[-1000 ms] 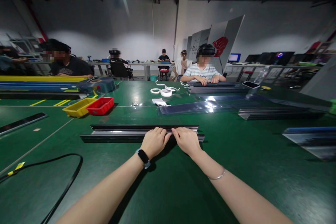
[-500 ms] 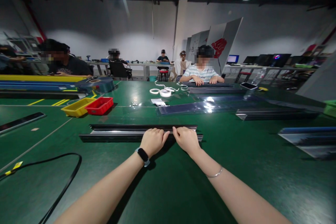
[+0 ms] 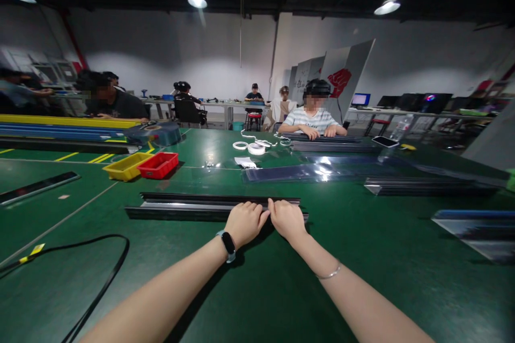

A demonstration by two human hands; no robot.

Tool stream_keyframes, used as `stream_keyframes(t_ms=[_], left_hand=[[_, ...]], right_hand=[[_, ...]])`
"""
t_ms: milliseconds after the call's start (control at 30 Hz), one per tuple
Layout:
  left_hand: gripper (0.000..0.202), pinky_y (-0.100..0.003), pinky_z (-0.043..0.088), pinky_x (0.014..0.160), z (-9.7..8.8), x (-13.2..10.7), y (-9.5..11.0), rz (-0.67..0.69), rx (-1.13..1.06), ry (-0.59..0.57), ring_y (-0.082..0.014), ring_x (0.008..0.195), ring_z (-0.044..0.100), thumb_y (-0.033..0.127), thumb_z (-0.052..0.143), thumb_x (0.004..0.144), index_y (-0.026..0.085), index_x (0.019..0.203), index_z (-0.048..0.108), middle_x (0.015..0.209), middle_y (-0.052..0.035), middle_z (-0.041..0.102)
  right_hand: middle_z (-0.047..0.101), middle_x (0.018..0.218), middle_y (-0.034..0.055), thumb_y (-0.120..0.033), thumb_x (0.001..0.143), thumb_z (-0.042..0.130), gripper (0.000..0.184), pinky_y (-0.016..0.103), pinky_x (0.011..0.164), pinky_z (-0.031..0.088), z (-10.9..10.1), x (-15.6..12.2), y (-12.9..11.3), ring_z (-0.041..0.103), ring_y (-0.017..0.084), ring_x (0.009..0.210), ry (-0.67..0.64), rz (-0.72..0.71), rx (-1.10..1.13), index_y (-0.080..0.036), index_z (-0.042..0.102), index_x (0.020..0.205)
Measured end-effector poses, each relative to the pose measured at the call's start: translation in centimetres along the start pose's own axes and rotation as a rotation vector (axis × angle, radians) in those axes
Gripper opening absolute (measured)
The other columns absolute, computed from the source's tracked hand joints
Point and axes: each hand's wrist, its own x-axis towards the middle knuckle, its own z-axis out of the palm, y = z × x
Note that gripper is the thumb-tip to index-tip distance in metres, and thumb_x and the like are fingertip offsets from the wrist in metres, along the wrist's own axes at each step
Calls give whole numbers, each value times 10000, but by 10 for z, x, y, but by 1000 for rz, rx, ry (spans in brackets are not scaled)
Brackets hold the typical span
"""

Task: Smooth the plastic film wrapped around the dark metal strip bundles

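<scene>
A long black channel-shaped profile lies crosswise on the green table, with a pale shiny strip along its inside. My left hand is closed over the profile right of its middle, fingers curled over and out of sight. Close beside it, my right hand grips the same profile near its right end. The two thumbs nearly meet. What the fingertips touch inside the channel is hidden.
Beyond the profile are a yellow bin, a red bin, white tape rolls and a clear plastic sheet. More profiles lie to the right. A black cable loops at left. A co-worker sits opposite.
My left hand has slid slightly right along the profile, closer to my right hand. The view has tilted up a little; the profile stays in place.
</scene>
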Motion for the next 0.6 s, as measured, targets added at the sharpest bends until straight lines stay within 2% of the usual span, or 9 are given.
stream_keyframes(t_ms=[200, 600], left_hand=[[391, -289, 360, 630, 0, -2, -1, -5, -11, 7, -163, 667, 540, 391, 249, 886, 168, 718, 523, 679, -50, 592], [426, -292, 336, 599, -1, -9, -2, -32, 47, 35, -169, 618, 542, 348, 226, 892, 153, 678, 537, 635, -69, 601]], right_hand=[[606, 615, 85, -345, 885, 231, 495, 237, 519, 314, 1, -1, -2, 565, 149, 594, 5, -67, -6, -132, 591, 621], [619, 627, 96, -374, 883, 225, 526, 229, 543, 330, -9, -12, -7, 570, 157, 602, 6, -34, -30, -125, 606, 620]])
